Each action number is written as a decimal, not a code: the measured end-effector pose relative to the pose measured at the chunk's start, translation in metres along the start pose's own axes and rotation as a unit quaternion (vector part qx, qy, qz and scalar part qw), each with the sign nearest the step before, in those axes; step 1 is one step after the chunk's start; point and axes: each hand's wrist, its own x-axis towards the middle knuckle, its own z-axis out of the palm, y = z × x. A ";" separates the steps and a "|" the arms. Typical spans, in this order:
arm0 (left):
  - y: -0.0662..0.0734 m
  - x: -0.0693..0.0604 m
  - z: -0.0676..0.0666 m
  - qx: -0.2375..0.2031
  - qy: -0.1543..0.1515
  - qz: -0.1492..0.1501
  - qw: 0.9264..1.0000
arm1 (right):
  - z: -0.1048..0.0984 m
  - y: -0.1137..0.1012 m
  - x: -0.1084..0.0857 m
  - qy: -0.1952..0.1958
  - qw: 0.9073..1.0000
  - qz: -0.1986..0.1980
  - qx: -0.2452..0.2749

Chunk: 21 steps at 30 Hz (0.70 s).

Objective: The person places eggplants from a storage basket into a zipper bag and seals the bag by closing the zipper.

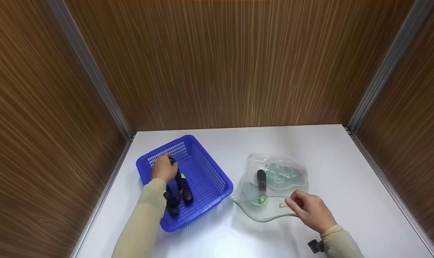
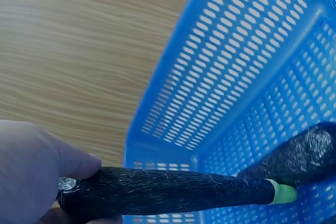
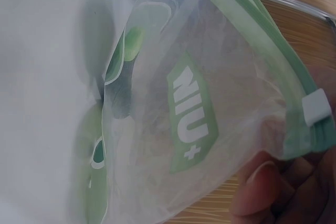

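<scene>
My left hand [image 1: 164, 168] grips the thick end of a long dark eggplant [image 2: 173, 190] over the blue plastic basket [image 1: 206, 186]. Its pale green stem end points down into the basket. Other dark eggplants, one of them [image 1: 187, 195] below the held one, lie on the basket floor, partly hidden by my arm. On the right, my right hand [image 1: 312, 211] pinches the mouth edge of a clear zip bag [image 3: 236, 61] with green print, near its white slider [image 3: 316, 107]. Inside the bag lies another eggplant [image 1: 261, 181], its green end toward the mouth.
The basket and bag stand side by side on a white table [image 1: 331, 161]. Wood-grain panels [image 1: 238, 71] close off the back and both sides, with grey metal strips [image 1: 95, 71] at the corners.
</scene>
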 end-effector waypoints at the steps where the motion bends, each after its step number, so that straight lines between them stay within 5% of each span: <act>1: 0.001 -0.001 -0.001 -0.003 0.002 0.005 1.000 | 0.000 0.000 0.000 0.001 1.000 0.000 0.000; 8: 0.011 -0.008 -0.004 -0.012 0.025 0.027 0.999 | -0.001 -0.001 0.002 -0.004 1.000 0.000 0.002; 21: 0.041 -0.031 -0.004 -0.056 0.059 0.110 0.991 | 0.000 0.001 0.000 0.003 1.000 -0.006 0.011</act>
